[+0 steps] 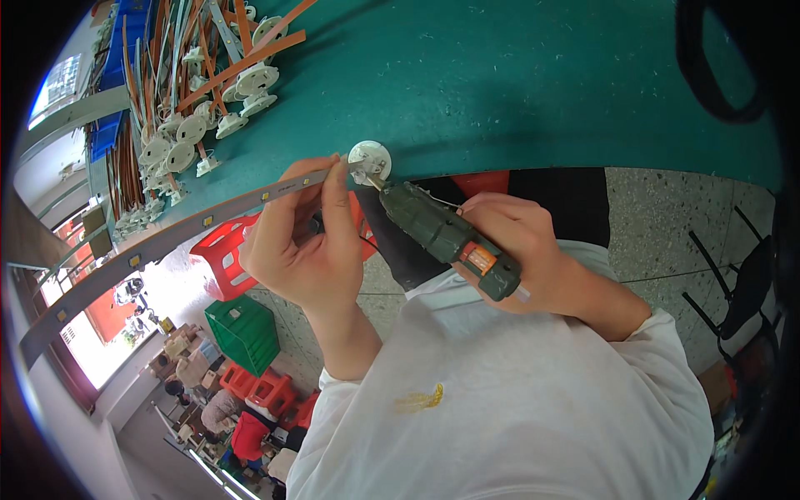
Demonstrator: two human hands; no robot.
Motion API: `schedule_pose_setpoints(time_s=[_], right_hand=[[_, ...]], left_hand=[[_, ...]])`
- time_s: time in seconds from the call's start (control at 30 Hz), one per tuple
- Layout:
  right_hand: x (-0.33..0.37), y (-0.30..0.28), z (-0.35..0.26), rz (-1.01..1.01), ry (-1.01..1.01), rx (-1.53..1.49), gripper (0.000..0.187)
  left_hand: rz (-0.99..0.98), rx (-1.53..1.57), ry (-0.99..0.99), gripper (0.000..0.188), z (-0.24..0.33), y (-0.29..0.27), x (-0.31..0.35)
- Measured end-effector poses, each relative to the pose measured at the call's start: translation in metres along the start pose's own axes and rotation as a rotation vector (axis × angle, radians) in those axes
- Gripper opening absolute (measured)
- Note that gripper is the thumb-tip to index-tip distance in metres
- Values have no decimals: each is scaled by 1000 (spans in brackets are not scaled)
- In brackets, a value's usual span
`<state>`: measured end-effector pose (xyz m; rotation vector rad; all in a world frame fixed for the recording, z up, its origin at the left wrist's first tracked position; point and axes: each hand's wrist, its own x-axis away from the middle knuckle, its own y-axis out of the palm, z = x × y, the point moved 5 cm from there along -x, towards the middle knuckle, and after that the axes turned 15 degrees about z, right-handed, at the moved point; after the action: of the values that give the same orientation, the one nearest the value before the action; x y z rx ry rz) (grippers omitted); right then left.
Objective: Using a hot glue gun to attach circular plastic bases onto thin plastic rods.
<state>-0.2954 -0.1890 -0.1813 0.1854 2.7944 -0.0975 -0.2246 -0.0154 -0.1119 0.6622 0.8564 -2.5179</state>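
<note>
Between the thumb and fingers of my left hand is one end of a long grey LED strip, dotted with small yellow LEDs. The strip runs off to the left and bends toward the rim of the view. A round white plastic base sits at the table's near edge, right by the strip's end. My right hand is wrapped round a dark green hot glue gun with an orange label. Its nozzle meets the near side of the white base, by the strip's end; whether glue is coming out I cannot tell.
A heap of strips with round white bases lies at the left of the green table. A black loop shows at the far right. Red stools, a green crate, a black chair and other people are around.
</note>
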Motion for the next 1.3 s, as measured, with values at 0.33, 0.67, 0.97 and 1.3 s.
schedule_pose_setpoints(time_s=[0.33, 0.67, 0.97, 1.3], right_hand=[[4, 3, -1, 41, -25, 34, 22], [7, 4, 3, 68, -41, 91, 28], [8, 6, 2, 104, -59, 86, 27], [7, 4, 1, 67, -24, 115, 26]], left_hand=[[19, 28, -4, 10, -1, -1, 0], [11, 28, -11, 11, -2, 1, 1], [3, 40, 2, 11, -1, 0, 0], [-13, 38, 37, 11, 0, 0, -2]])
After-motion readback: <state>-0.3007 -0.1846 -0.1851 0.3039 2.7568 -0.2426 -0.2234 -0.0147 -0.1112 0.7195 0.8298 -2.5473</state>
